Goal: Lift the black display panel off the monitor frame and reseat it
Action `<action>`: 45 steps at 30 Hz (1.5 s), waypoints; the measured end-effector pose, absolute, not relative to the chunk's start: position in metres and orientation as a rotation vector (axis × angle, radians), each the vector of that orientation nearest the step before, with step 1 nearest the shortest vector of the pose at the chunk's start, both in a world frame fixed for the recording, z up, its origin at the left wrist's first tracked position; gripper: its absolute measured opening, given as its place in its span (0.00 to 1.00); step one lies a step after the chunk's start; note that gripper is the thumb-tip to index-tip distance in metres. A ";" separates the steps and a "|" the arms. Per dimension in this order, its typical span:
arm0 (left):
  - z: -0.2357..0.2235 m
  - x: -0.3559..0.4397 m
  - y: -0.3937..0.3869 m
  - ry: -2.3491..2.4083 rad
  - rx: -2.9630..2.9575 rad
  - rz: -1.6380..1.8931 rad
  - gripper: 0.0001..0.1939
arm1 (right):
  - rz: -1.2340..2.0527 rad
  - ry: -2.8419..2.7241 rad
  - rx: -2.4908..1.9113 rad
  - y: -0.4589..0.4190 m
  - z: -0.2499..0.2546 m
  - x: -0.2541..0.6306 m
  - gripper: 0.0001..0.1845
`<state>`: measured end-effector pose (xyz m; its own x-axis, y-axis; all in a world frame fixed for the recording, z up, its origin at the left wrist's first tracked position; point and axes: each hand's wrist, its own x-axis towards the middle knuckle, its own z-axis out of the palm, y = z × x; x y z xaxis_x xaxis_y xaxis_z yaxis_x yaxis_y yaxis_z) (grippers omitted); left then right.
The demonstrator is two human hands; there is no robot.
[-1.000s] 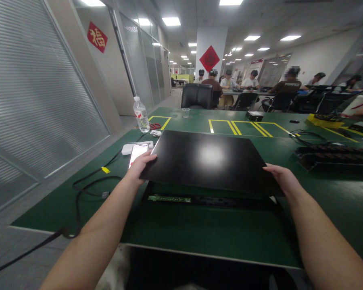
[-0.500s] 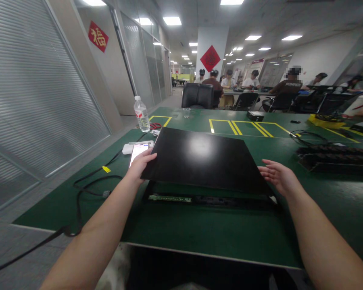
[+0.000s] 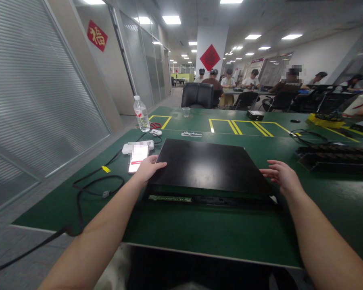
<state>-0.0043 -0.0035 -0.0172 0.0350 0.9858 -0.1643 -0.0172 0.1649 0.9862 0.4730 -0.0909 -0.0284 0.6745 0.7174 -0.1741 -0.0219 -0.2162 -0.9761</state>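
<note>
A glossy black flat screen panel lies nearly level in front of me. My left hand grips its left edge, thumb on top and the other fingers partly hidden. At the right edge, my right hand has its fingers stretched out and apart, their tips touching or very close to the panel. Below the panel's near edge shows a black frame with a narrow green circuit board at its left part. Most of that frame is covered by the panel.
A lit phone, a white power strip, black cable, water bottle and red-handled scissors are at left. Small parts lie beyond the panel. Black stacked parts stand at right. Several people sit farther back.
The panel has come down flatter over the frame, uncovering small parts behind it. My left hand has shifted slightly right with it; my right hand stays near the right edge.
</note>
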 end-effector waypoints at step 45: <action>-0.016 0.000 0.003 1.355 1.149 1.123 0.18 | 0.717 -0.609 -1.680 -0.090 -0.036 0.471 0.10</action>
